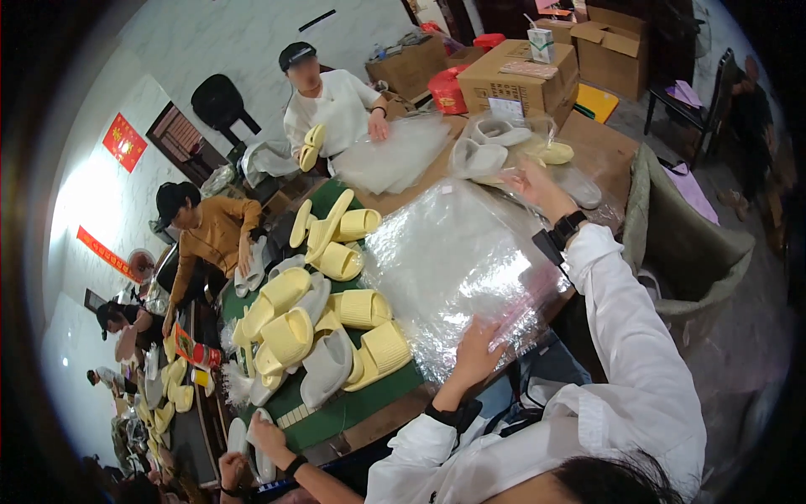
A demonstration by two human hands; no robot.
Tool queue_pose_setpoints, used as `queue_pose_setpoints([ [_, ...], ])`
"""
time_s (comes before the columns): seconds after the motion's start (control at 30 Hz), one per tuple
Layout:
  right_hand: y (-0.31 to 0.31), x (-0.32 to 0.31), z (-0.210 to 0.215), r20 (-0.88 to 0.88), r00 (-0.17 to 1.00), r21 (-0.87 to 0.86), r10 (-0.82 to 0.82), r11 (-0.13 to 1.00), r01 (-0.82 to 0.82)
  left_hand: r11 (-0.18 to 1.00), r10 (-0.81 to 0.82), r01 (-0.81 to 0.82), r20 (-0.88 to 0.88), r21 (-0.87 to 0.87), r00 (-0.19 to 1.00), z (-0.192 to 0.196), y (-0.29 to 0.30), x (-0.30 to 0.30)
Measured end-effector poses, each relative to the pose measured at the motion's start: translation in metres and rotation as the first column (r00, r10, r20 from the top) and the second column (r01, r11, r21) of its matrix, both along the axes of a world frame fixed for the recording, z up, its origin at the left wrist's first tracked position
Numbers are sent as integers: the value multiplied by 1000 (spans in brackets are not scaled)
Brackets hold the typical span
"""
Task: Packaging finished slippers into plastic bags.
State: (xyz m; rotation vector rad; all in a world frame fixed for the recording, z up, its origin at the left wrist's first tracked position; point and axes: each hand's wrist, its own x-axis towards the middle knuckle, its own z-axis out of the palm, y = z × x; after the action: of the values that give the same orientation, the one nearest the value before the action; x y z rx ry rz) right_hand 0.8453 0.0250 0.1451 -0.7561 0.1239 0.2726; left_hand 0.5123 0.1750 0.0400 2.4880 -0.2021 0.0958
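My left hand (477, 354) lies on the near edge of a stack of clear plastic bags (445, 260), its fingers apart on the film. My right hand (541, 191) reaches past the far right corner of the stack, fingers stretched out beside slippers in clear bags. Among these are a pale grey slipper (478, 158) and a yellow slipper (556, 154). Left of the stack, several yellow slippers (382, 353) and a grey slipper (326, 370) lie heaped on the green table surface (315, 424).
Across the table a person in white (336, 105) holds a yellow slipper (311, 147) near more clear film (395, 155). A co-worker's hands (267, 441) handle a pale slipper at lower left. A cardboard box (520, 80) stands behind; a grey-green sack (680, 244) stands at right.
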Motion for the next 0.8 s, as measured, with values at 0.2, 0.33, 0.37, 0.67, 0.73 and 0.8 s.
queue_pose_setpoints([
  [0.2,-17,13,-22,-51,998,245,21,969,-8,995,-47,44,-23,-88,999,5,-4,0],
  [0.33,-19,-18,-37,67,990,-151,127,982,-116,997,-42,41,-17,-63,999,49,-6,-6],
  [0.37,-8,-40,-32,67,985,-158,161,976,-149,998,-8,7,-16,-70,1000,55,1,-7],
  [0.67,44,-153,-34,392,320,-917,862,396,55,862,454,-497,285,98,844,129,122,-3],
  [0.73,44,-162,-31,163,187,-986,969,155,59,743,584,-649,317,161,747,140,166,-11],
  [0.8,45,-165,-31,124,204,-992,971,117,47,538,755,-820,321,195,571,148,220,-22],
])
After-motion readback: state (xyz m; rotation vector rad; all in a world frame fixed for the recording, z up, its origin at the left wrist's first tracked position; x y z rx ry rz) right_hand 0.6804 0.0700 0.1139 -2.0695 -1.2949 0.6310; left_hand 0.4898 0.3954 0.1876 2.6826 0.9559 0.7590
